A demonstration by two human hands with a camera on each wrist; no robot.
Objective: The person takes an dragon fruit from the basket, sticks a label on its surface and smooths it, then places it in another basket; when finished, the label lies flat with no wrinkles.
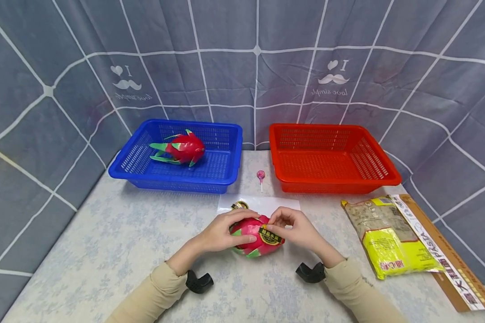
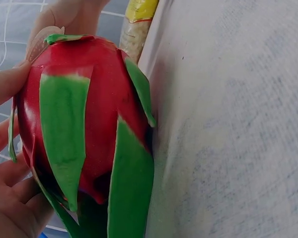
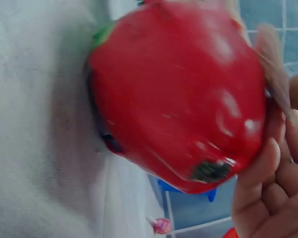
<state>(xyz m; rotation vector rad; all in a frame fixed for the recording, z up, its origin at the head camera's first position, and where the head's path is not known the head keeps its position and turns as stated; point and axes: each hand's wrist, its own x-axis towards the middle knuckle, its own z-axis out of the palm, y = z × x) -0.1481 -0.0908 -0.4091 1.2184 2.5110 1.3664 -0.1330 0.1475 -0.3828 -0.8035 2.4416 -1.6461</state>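
A red dragon fruit (image 1: 247,226) with green scales lies on its side on the table in front of me. My left hand (image 1: 220,231) grips its left end, thumb on the near side and fingers over the top. At the right end, a black-and-gold sticker (image 1: 270,236) lies across the skin. My right hand (image 1: 293,229) pinches the sticker's upper edge between thumb and forefinger. The right wrist view shows the fruit's smooth end (image 3: 179,89) beside the pinching fingers. Just behind the fruit is a white sheet (image 1: 280,204) bearing another gold-and-black sticker (image 1: 240,205).
A blue basket (image 1: 178,181) at the back left holds another dragon fruit (image 1: 186,148). The red basket (image 1: 335,183) stands at the back right. Between them lies a pink lollipop (image 1: 260,175). On the right, a yellow food bag (image 1: 392,251) overlaps a long brown pasta package (image 1: 460,273).
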